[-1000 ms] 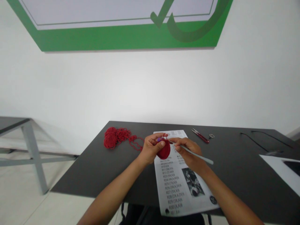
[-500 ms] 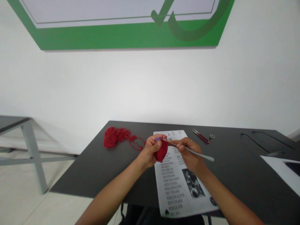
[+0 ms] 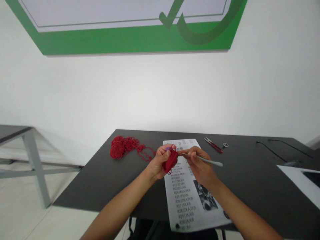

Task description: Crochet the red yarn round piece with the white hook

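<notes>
My left hand [image 3: 160, 161] is closed on a small piece of red crochet work [image 3: 170, 162], thumb pressed against its upper edge. A bit of purple [image 3: 168, 148] shows by the fingertips; I cannot make out what it is. In my right hand [image 3: 200, 163] is a crochet hook [image 3: 210, 161] with a pale grey handle, held like a pen. Its thin metal tip reaches the top of the red work, where a loop of yarn stands up. Red yarn runs from the left hand back to a loose ball of yarn [image 3: 118, 147] on the table.
Under my hands lies a printed pattern sheet [image 3: 175, 196] on the dark table [image 3: 105, 186]. Red-handled thread snips [image 3: 213, 145] with a small ring lie behind my right hand. Glasses [image 3: 277, 153] and a white sheet [image 3: 297, 180] with a dark device are at the right.
My right hand and the hook have shifted slightly left, closer to the red work. The work is tilted differently, and a yarn loop now hangs at its lower edge.
</notes>
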`<state>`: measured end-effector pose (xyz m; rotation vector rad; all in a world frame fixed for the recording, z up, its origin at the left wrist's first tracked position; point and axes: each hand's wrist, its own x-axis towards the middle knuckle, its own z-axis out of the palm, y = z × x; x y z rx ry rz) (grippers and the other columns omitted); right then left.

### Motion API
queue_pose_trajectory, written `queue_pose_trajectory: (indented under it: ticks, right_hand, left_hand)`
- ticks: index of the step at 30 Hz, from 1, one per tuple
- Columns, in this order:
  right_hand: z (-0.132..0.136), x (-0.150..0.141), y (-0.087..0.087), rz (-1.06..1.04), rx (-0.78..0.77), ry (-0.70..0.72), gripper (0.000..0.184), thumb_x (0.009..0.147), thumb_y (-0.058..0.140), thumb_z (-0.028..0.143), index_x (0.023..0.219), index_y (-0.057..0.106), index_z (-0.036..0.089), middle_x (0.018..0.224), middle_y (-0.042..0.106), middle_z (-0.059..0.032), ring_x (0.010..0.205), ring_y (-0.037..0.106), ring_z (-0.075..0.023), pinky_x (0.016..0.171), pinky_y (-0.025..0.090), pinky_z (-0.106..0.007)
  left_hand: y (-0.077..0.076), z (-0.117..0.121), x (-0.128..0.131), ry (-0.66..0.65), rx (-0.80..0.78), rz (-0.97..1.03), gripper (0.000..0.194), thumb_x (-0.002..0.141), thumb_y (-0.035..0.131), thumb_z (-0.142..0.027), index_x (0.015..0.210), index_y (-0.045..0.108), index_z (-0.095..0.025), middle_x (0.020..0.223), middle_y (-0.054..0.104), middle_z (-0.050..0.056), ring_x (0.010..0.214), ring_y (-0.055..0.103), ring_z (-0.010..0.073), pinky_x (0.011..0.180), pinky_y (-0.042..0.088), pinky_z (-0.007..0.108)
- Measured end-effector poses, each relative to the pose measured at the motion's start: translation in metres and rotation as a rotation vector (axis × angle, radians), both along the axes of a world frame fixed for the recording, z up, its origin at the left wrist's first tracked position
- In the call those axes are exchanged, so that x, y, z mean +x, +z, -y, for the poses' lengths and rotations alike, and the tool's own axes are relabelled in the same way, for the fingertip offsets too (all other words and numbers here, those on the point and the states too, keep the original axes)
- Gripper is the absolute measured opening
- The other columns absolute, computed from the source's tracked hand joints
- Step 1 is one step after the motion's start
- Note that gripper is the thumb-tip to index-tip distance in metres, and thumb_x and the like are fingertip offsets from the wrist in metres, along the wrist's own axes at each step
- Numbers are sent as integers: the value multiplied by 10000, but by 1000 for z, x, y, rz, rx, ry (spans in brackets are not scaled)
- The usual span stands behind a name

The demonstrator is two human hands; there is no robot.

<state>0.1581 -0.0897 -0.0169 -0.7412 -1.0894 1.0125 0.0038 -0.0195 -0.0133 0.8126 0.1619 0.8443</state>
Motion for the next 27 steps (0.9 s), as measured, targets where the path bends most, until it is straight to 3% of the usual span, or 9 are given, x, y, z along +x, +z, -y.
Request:
queue_pose_trajectory:
  ticks: [5, 10, 16, 20, 27]
  right_hand:
    - [-3, -8, 5, -253, -66, 67, 326, 857, 713, 552, 791, 579, 262, 918, 812, -14, 939, 772, -273, 923, 599, -505]
    - [-7, -8, -4, -363, -113, 71, 272, 855, 740, 527, 837, 636, 276, 966, 810, 16, 931, 776, -230, 930, 611, -446]
    - [-8, -5, -5, -234, -91, -129, 351, 778, 803, 574, 858, 680, 254, 898, 805, -18, 829, 774, -209, 818, 643, -373]
    - [-8, -3, -5, -177, -52, -251, 358, 752, 833, 549, 863, 699, 237, 843, 787, -22, 756, 756, -184, 762, 632, -329]
    - [-4, 3, -6, 83, 10, -400, 298, 882, 721, 511, 873, 690, 214, 867, 771, -43, 823, 734, -189, 804, 589, -329]
  left_hand:
    - [-1, 6, 6, 13, -11, -13, 424, 650, 929, -407, 937, 735, -163, 620, 666, -20, 447, 529, 45, 463, 415, 147]
    - [7, 7, 9, 187, 166, -155, 431, 604, 953, -367, 912, 754, -139, 800, 782, 64, 689, 707, 150, 665, 550, 240]
    - [12, 7, 7, 414, 394, -347, 386, 612, 931, -359, 895, 781, -144, 807, 790, 69, 693, 711, 188, 669, 571, 286]
    - [11, 8, 8, 422, 413, -389, 344, 620, 920, -332, 880, 784, -153, 778, 781, 53, 664, 694, 164, 642, 562, 260]
    - [10, 8, 9, 405, 397, -414, 350, 607, 921, -324, 873, 776, -149, 772, 779, 57, 663, 697, 176, 629, 564, 274]
